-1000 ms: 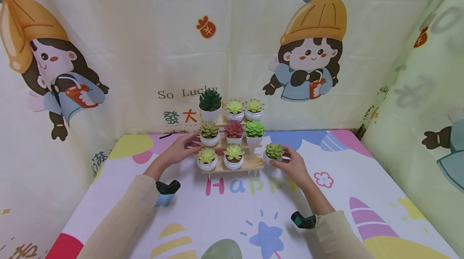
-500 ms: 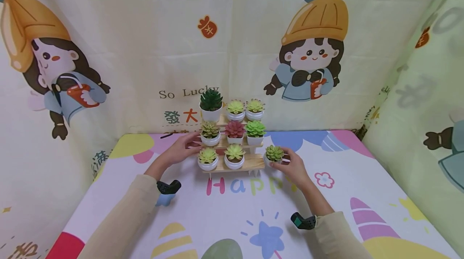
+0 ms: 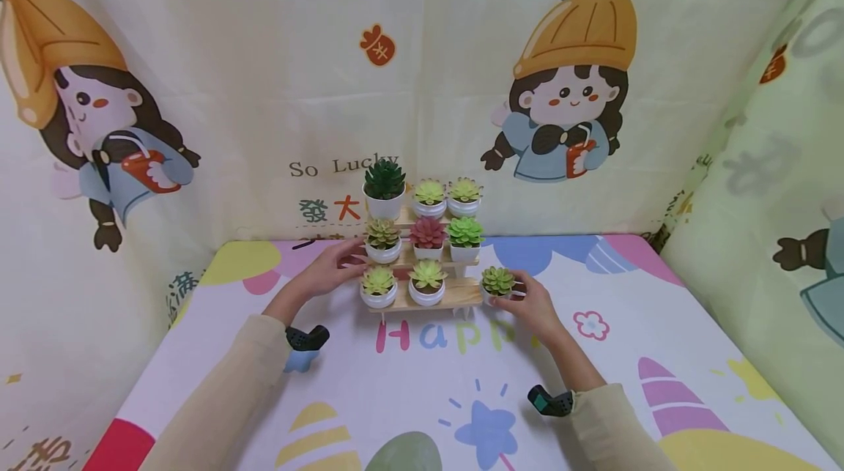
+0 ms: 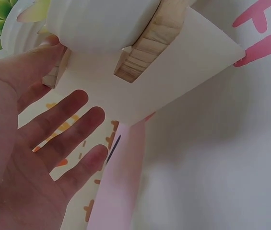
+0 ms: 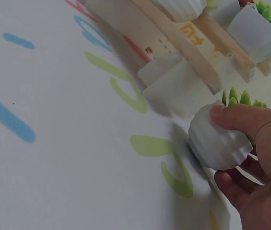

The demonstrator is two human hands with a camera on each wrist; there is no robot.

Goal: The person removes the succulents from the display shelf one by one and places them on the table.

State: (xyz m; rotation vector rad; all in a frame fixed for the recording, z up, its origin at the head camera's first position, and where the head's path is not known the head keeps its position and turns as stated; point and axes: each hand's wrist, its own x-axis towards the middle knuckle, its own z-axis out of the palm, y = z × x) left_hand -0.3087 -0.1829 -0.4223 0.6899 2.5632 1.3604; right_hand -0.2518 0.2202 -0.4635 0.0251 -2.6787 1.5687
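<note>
A three-tier stand with wooden shelves (image 3: 461, 294) and white supports holds several small potted succulents. My left hand (image 3: 332, 267) is at the left end of its middle shelf. In the left wrist view, thumb and index finger pinch the plank end (image 4: 52, 76) beside a white pot, while the other fingers (image 4: 70, 143) extend free. My right hand (image 3: 532, 305) grips a green succulent in a white pot (image 3: 497, 282) just right of the bottom shelf's end. The right wrist view shows this pot (image 5: 217, 139) tilted between thumb and fingers, apart from the stand.
The top shelf carries a dark green plant (image 3: 385, 189) and two pale ones. A red succulent (image 3: 427, 234) stands mid-shelf between two greenish ones. Two pale succulents, one at centre (image 3: 427, 280), occupy the bottom shelf. A printed cloth (image 3: 409, 383) covers the table; a curtain hangs behind.
My right hand has shifted very slightly left with the potted succulent, closer to the bottom shelf's end. The left hand keeps its place on the stand.
</note>
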